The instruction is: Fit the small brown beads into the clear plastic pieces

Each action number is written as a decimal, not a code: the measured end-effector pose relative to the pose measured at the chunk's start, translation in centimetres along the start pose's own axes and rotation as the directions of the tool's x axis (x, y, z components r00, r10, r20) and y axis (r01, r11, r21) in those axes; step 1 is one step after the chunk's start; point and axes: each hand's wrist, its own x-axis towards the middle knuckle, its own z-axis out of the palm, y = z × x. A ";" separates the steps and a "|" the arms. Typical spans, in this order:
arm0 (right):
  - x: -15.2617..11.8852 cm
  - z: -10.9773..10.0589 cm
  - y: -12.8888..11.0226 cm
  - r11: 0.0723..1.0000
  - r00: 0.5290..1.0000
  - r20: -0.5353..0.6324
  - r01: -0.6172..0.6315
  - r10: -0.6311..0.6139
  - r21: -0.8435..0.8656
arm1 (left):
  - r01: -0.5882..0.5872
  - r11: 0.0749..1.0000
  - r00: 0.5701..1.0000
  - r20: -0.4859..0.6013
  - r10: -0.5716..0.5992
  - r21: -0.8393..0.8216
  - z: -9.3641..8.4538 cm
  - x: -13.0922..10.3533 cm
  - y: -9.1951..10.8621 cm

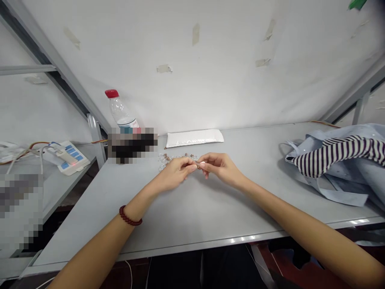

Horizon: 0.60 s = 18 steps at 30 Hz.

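Observation:
Both hands meet over the middle of the grey table. My left hand pinches one side of a tiny brownish piece, and my right hand pinches its other side. The piece is too small to name. Just behind my left hand lies a loose group of small clear and brown pieces, partly hidden by the fingers. A flat white packet rests on the table behind the hands.
A clear bottle with a red cap stands at the back left, beside a blurred-out dark area. Light blue cloth with a striped band lies on the right. A white power strip with cables sits at the far left.

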 end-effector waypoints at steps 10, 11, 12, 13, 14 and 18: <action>1.3 -3.4 0.7 0.983 0.937 -0.325 -0.164 0.127 -0.088 | 0.135 0.625 0.976 -0.006 -0.218 -0.768 -1.2 0.4 0.5; 1.3 -3.4 0.9 0.954 0.951 -0.302 -0.145 0.061 -0.263 | 0.160 0.634 0.970 0.001 -0.243 -0.756 -1.1 0.3 0.6; 1.3 -3.4 1.2 0.898 0.969 -0.247 -0.115 0.008 -0.424 | 0.187 0.671 0.964 0.003 -0.265 -0.717 -1.0 0.3 0.6; 1.3 -3.3 1.5 0.832 0.985 -0.170 -0.077 -0.021 -0.549 | 0.211 0.732 0.959 -0.010 -0.285 -0.648 -0.8 0.2 0.5; 1.3 -3.2 1.8 0.774 0.996 -0.090 -0.037 -0.025 -0.632 | 0.230 0.807 0.954 -0.038 -0.298 -0.544 -0.5 0.3 0.3; 1.3 -2.8 2.5 0.693 0.997 0.070 0.071 -0.029 -0.718 | 0.184 0.983 0.969 -0.168 -0.182 -0.002 0.6 0.5 -0.8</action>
